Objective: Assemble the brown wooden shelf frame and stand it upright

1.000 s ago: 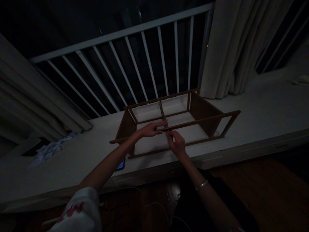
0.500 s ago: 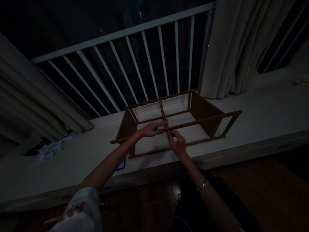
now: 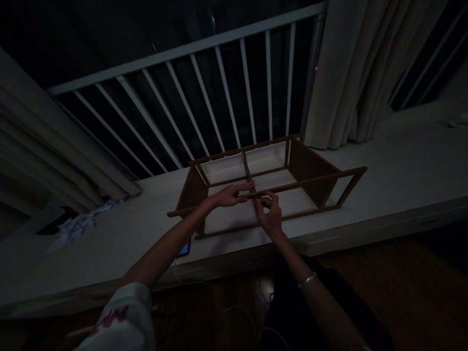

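Note:
A brown wooden frame (image 3: pixel 310 168) made of rails and side panels lies on its side on a pale window ledge (image 3: pixel 383 161). My left hand (image 3: pixel 228 195) rests on the frame's near long rail, fingers stretched along it and curled over the wood. My right hand (image 3: pixel 269 213) is right beside it at the joint where a cross rail meets the long rail. Its fingers are pinched around something small that the dim light hides. A bracelet (image 3: pixel 305 280) sits on my right wrist.
A white barred railing (image 3: pixel 219 97) stands behind the frame before a dark window. Curtains (image 3: pixel 351 73) hang at right and left. Crumpled paper (image 3: pixel 78 224) lies on the ledge at left. A phone (image 3: pixel 183 248) with a cable sits at the ledge's edge.
My right hand has shifted slightly up and toward the rail joint, with its fingers curling tighter. My left hand and the frame have stayed in place.

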Motion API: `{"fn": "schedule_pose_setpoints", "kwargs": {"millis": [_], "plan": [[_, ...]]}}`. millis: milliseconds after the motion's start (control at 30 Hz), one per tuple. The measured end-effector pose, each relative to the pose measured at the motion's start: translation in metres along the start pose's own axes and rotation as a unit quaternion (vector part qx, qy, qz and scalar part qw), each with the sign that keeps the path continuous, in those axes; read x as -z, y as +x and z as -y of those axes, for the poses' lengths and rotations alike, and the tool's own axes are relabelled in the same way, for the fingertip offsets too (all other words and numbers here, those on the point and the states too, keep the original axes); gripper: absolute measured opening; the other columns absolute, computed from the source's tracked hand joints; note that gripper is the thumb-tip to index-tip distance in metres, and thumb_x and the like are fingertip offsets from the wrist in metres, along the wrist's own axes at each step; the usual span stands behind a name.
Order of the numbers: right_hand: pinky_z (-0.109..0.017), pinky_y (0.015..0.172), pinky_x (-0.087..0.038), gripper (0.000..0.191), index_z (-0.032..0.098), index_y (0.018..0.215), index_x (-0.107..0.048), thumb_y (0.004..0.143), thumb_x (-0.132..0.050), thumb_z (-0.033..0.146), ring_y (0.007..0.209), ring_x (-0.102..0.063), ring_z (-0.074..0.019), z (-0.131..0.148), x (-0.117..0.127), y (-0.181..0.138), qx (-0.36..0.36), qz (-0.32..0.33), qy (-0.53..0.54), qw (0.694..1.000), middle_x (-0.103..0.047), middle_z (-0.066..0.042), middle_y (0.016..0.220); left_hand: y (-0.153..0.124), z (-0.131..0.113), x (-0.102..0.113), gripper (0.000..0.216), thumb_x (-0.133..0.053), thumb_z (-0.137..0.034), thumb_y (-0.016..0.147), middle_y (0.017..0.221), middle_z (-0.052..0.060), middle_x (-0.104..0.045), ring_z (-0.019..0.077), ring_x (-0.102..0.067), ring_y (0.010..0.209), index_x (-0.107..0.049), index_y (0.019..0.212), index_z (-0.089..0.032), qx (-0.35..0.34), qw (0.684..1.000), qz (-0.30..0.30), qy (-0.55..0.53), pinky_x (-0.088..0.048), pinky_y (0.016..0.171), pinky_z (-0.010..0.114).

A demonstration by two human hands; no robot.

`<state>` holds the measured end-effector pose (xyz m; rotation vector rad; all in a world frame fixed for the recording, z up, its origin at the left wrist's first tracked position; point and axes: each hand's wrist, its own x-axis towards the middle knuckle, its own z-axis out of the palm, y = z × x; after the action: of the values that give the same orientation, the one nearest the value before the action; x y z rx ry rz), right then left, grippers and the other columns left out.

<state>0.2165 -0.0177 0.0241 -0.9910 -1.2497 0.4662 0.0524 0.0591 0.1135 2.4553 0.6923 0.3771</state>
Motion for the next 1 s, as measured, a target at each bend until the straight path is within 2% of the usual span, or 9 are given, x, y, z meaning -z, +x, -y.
{"fn": "schedule_pose_setpoints", "kwargs": {"millis": [133, 267, 467, 567, 700, 1000], "plan": [[-0.03, 0.068, -0.052, 0.043, 0.02, 0.122, -0.033, 0.085, -0.05, 0.032, 0.078, -0.064, -0.0172, -0.002, -0.001, -0.002, 0.012, -0.005, 0.007, 1.0, -0.065, -0.002, 0.081, -0.001, 0.001, 0.0, 0.062, -0.056, -0.037, 0.079, 0.145, 0.007, -0.026, 0.0202, -0.028, 0.133, -0.03, 0.134, -0.026, 0.007, 1.0, -0.002, 0.004, -0.028, 0.107, 0.04], [-0.029, 0.068, -0.052, 0.048, 0.02, 0.129, -0.03, 0.086, -0.049, 0.03, 0.078, -0.065, -0.0165, -0.006, 0.0, -0.002, 0.053, -0.009, -0.024, 0.998, -0.066, -0.003, 0.081, -0.001, 0.0, 0.0, 0.061, -0.055, -0.037, 0.079, 0.145, 0.006, -0.026, 0.0197, -0.028, 0.133, -0.031, 0.134, -0.027, 0.004, 1.0, -0.004, 0.005, -0.027, 0.108, 0.04], [-0.031, 0.077, -0.053, 0.031, 0.025, 0.12, -0.048, 0.089, -0.043, 0.025, 0.086, -0.065, -0.0162, -0.009, 0.003, 0.001, 0.129, 0.008, -0.079, 0.989, -0.065, -0.005, 0.104, 0.0, -0.002, 0.001, 0.061, -0.055, -0.037, 0.079, 0.145, 0.007, -0.028, 0.0201, -0.027, 0.134, -0.03, 0.134, -0.026, 0.004, 1.0, -0.001, 0.007, -0.029, 0.107, 0.04], [-0.033, 0.082, -0.052, 0.026, 0.023, 0.112, -0.055, 0.089, -0.042, 0.024, 0.092, -0.063, -0.0173, -0.01, 0.003, 0.001, 0.141, 0.022, -0.084, 0.986, -0.065, -0.006, 0.104, 0.0, -0.003, 0.001, 0.061, -0.055, -0.036, 0.08, 0.145, 0.006, -0.026, 0.0201, -0.027, 0.134, -0.03, 0.134, -0.026, 0.005, 1.0, 0.002, 0.007, -0.029, 0.107, 0.04], [-0.034, 0.082, -0.052, 0.026, 0.021, 0.112, -0.054, 0.089, -0.043, 0.026, 0.093, -0.063, -0.0184, -0.012, 0.005, 0.001, 0.13, 0.018, -0.088, 0.987, -0.065, -0.008, 0.102, 0.0, -0.003, 0.001, 0.061, -0.054, -0.037, 0.08, 0.145, 0.007, -0.027, 0.0207, -0.028, 0.134, -0.03, 0.134, -0.026, 0.012, 1.0, 0.002, 0.014, -0.028, 0.107, 0.041], [-0.034, 0.082, -0.052, 0.031, 0.02, 0.119, -0.049, 0.09, -0.043, 0.024, 0.093, -0.063, -0.0177, -0.014, 0.021, 0.01, 0.183, 0.099, -0.107, 0.972, -0.064, -0.008, 0.106, 0.0, -0.002, 0.0, 0.059, -0.054, -0.039, 0.08, 0.145, 0.006, -0.027, 0.0195, -0.028, 0.134, -0.032, 0.133, -0.028, 0.009, 1.0, 0.0, 0.012, -0.026, 0.109, 0.04]]}}
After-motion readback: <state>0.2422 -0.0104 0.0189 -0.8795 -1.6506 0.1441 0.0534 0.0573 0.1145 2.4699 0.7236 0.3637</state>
